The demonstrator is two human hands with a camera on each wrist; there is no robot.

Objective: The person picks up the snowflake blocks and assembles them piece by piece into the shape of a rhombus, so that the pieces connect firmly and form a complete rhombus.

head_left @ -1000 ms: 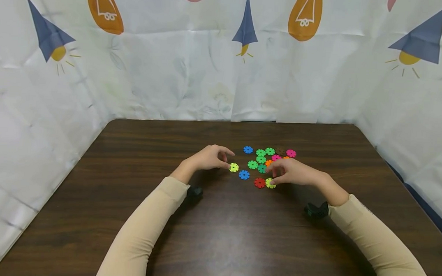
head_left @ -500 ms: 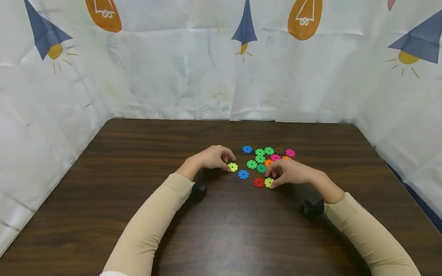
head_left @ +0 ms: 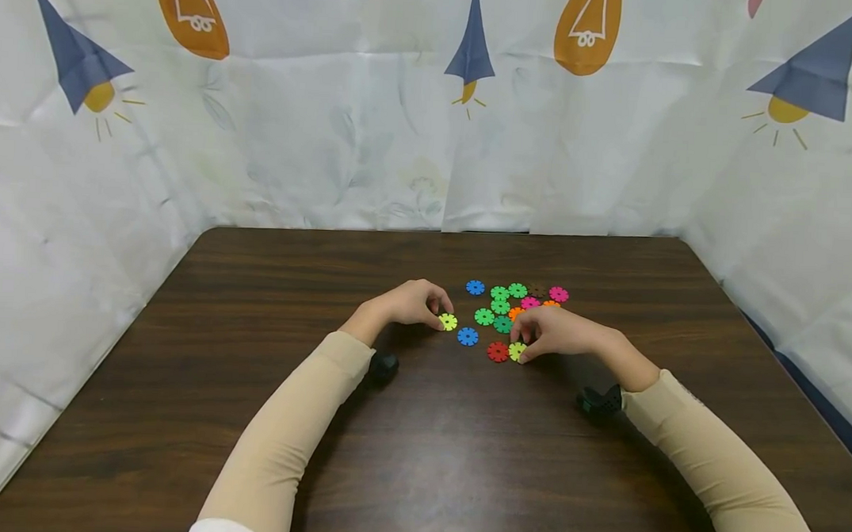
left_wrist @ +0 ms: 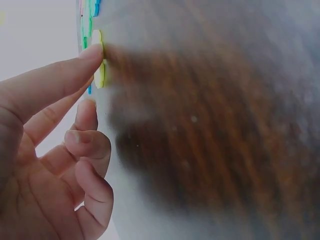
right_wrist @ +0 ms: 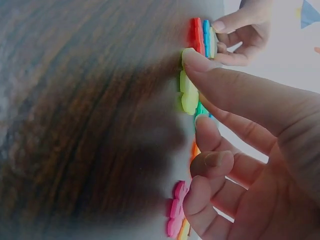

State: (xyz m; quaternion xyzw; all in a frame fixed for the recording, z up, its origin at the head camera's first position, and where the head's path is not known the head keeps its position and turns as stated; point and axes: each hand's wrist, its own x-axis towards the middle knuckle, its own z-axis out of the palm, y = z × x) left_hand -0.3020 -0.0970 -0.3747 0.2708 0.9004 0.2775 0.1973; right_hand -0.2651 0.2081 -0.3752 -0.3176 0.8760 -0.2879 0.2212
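Observation:
In the head view the left hand (head_left: 410, 303) pinches a yellow notched disc (head_left: 448, 322) at the left of a group of coloured discs. Its thumb lies on this disc (left_wrist: 98, 75) in the left wrist view, the index finger partly hidden behind. The right hand (head_left: 562, 332) pinches a yellow-green disc (head_left: 517, 352) beside a red disc (head_left: 498, 352). In the right wrist view the thumb rests on the yellow-green disc (right_wrist: 188, 92), other fingers curled below. Between the hands lies a blue disc (head_left: 468, 336).
Several green discs (head_left: 484, 317), a second blue disc (head_left: 475, 287), pink discs (head_left: 558, 294), orange ones and a brown one (head_left: 537, 290) lie behind on the dark wooden table (head_left: 418, 456). A printed white cloth (head_left: 295, 149) surrounds the table's back and sides.
The left index finger has come down from above the yellow disc to its edge. The right hand has stayed almost in place at its disc. The head view has shifted slightly.

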